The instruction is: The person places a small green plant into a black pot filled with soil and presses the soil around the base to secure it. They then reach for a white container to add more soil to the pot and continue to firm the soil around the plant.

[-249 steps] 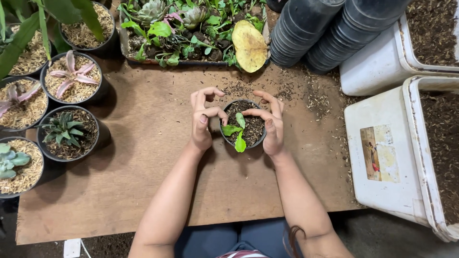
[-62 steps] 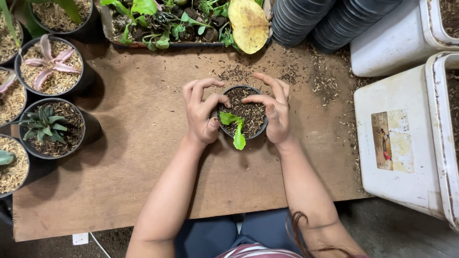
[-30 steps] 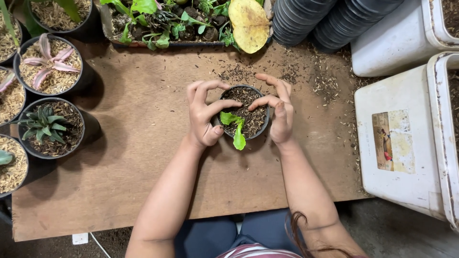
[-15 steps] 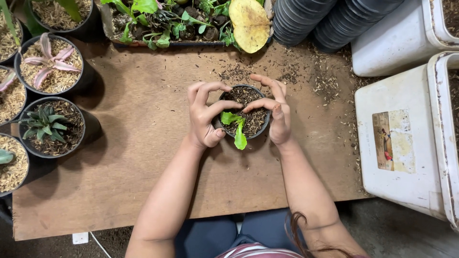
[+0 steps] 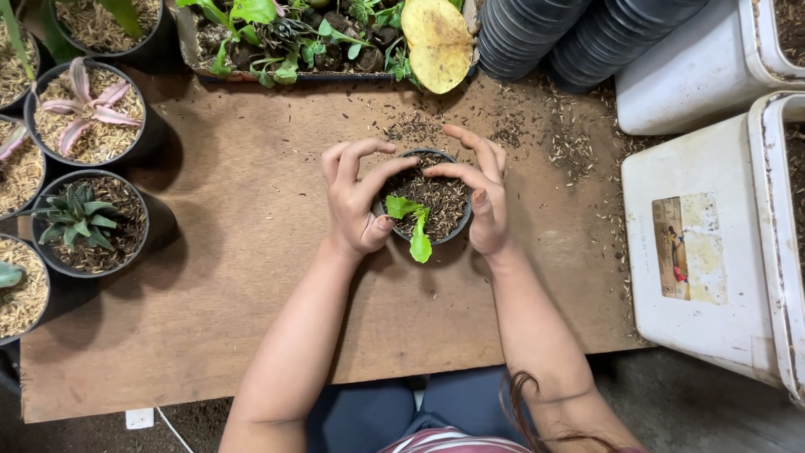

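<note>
On the brown wooden surface point(image 5: 210, 277), the left hand point(image 5: 356, 201) and right hand point(image 5: 485, 197) cupped the small round black plastic pot point(image 5: 436, 197) of soil, curled fingers point(image 5: 394, 168) pressing around its green seedling point(image 5: 412, 226).

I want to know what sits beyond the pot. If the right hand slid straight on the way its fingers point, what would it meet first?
The right hand points up-left across the small black pot, so it would probably meet the left hand fingertips first; depth is uncertain.
</note>
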